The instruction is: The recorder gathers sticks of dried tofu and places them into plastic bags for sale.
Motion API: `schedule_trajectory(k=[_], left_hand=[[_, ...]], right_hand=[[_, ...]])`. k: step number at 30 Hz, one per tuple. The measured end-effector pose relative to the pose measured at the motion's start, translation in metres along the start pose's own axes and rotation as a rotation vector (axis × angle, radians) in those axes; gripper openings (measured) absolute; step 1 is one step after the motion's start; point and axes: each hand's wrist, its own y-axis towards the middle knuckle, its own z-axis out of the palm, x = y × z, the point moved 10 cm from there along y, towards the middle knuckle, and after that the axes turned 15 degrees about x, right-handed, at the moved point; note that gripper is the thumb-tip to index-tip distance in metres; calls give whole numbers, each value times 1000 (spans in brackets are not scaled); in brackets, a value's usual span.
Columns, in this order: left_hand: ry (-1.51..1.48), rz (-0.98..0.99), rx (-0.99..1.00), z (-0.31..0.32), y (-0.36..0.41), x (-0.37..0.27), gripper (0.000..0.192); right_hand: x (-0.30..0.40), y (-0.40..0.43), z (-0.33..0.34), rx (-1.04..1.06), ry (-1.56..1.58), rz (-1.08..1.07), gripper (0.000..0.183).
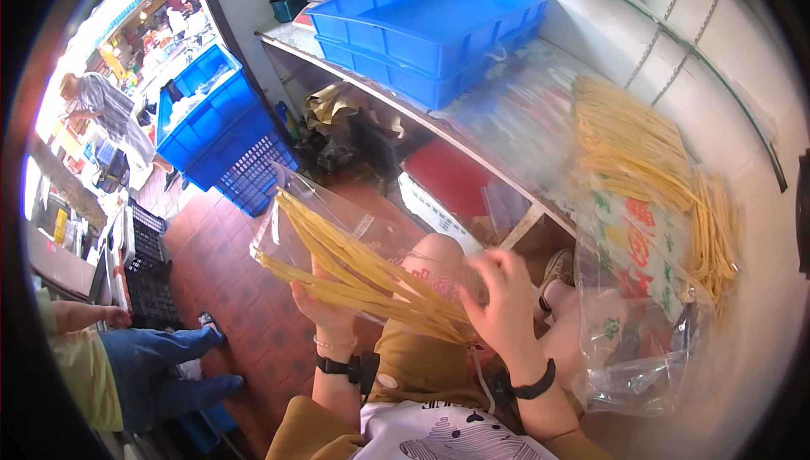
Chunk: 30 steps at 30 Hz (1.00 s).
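Observation:
Over my lap, a clear plastic bag (373, 238) with red print holds long yellow strips (364, 270), perhaps dried bean curd sticks. My left hand (323, 302) supports the bag from below, partly hidden behind it. My right hand (500, 302) is raised beside the bag's right end, fingers apart and slightly blurred, with nothing seen in it. At the right, a thick pile of similar yellow strips (633, 144) lies on the shelf, and more strips (712, 232) lie beside a large printed clear bag (633, 333) that hangs over the edge.
Stacked blue plastic trays (436, 23) and flat clear bags (512, 112) rest on the shelf (405, 102). Below is a red-topped box (449, 178). Blue crates (212, 125) stand ahead left on the tiled floor (215, 245). One person (164, 365) is at the left; another (104, 106) is farther off.

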Motion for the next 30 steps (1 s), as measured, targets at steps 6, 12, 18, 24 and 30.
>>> schedule_trajectory(k=[6, 12, 18, 24, 30], left_hand=[[175, -79, 226, 100, 36, 19, 97], [259, -320, 317, 146, 62, 76, 85], [272, -394, 335, 159, 54, 97, 77], [349, -406, 434, 163, 56, 93, 81], [331, -275, 382, 163, 55, 61, 79]], right_hand=[[0, 50, -15, -59, 409, -59, 58], [-14, 54, -18, 197, 1382, -216, 81], [-3, 24, -47, -69, 1087, -180, 51], [-5, 21, -55, -112, 1017, -111, 19], [13, 8, -84, -356, 691, -241, 12]])
